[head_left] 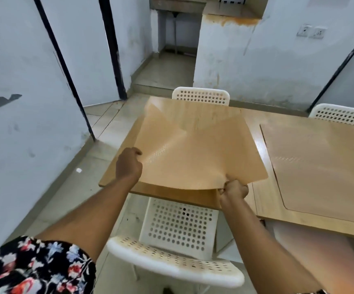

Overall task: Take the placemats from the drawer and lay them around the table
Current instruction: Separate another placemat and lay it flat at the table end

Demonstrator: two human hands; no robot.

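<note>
Left hand [129, 164] pinches left edge of tan translucent placemat [195, 149], frame centre, sagging above wooden table [116, 177]. Right hand [233, 190] grips its near edge. Second placemat [320, 166] flat at right. No readable writing.

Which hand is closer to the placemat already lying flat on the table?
Right. The right hand pinches the held placemat's near edge, just left of the flat placemat. The left hand grips the far left edge.

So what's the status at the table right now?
Left hand and right hand pinch one placemat, bowed above the table. Second placemat lies flat. Nothing in the way.
</note>
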